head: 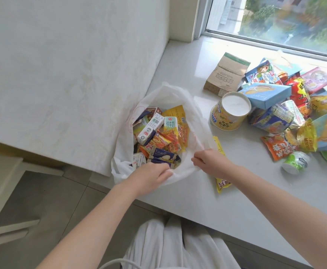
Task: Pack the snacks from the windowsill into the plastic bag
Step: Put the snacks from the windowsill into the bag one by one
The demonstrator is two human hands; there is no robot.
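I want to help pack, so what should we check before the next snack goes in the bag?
1. Bag mouth open: ok. The plastic bag gapes and a milk carton shows inside.
2. Rim held: ok. The left hand and right hand both grip its near edge.
3. A hand free for picking: not ok. Both are busy.
4. Room left inside: cannot tell. The bag's depth is hidden.
5. Snack close by: ok. A yellow packet lies on the windowsill under the right wrist.
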